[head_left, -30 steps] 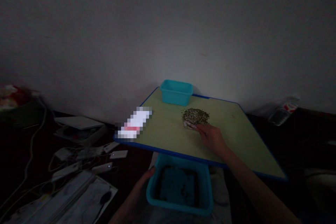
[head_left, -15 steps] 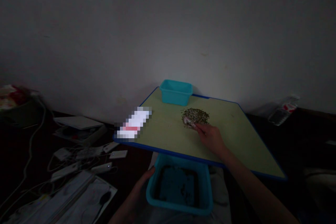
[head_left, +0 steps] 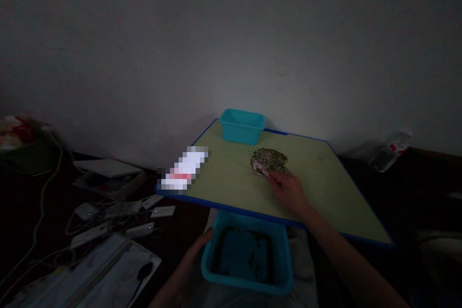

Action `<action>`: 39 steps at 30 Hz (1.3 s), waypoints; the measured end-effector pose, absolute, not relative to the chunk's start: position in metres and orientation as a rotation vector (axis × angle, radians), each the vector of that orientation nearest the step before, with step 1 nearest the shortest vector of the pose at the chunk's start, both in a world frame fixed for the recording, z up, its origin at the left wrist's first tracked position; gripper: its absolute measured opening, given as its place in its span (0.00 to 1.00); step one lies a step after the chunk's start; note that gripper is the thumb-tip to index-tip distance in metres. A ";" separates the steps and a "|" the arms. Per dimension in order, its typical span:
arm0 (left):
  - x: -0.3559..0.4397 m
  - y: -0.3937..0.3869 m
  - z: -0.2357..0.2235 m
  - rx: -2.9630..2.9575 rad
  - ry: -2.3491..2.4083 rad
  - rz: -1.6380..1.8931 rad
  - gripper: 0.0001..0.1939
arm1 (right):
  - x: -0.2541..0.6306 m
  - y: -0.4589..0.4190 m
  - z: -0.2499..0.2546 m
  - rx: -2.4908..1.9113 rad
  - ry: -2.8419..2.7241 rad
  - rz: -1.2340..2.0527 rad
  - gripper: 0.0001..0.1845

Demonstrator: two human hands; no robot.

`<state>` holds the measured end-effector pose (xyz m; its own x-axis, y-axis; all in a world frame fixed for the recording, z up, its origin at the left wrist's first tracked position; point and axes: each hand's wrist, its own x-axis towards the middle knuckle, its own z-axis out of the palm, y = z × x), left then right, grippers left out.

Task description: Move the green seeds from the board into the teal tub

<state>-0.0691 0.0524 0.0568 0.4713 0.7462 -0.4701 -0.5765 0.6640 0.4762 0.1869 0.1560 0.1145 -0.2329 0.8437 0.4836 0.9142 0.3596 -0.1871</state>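
Slightly farther in than before, a pale piece [head_left: 259, 167] is pinched by the right hand [head_left: 288, 191] at the speckled pile [head_left: 273, 156]'s near edge. The lower tub [head_left: 249, 286] is touched by the left hand [head_left: 193, 255], grip hidden.

Near bin [head_left: 245, 283] turq., tbl [head_left: 224, 185] pale grn, blue-edged, grains [head_left: 273, 158] speckled brn.

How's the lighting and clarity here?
Head view throughout: dim overall, with the wall palest near the middle; the bright patch on the table is pixelated; the near tub is murky inside; whatever the right hand pinches is too unclear to identify.
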 end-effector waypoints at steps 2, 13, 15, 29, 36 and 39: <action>-0.070 0.053 0.053 0.278 0.696 0.843 0.27 | 0.187 0.156 0.114 -1.536 -2.114 -0.180 0.16; -0.073 0.052 0.045 0.261 0.613 0.822 0.27 | 0.190 0.152 0.113 -1.561 -2.082 -0.165 0.15; -0.073 0.053 0.047 0.254 0.598 0.818 0.27 | 0.188 0.150 0.116 -1.548 -2.091 -0.162 0.14; -0.062 0.051 0.066 0.254 0.758 0.858 0.30 | 0.165 0.159 0.122 -1.603 -2.158 -0.176 0.14; -0.063 0.052 0.061 0.231 0.773 0.827 0.29 | 0.153 0.165 0.124 -1.658 -2.143 -0.160 0.14; -0.066 0.053 0.057 0.256 0.697 0.834 0.27 | 0.143 0.167 0.124 -1.697 -2.137 -0.183 0.15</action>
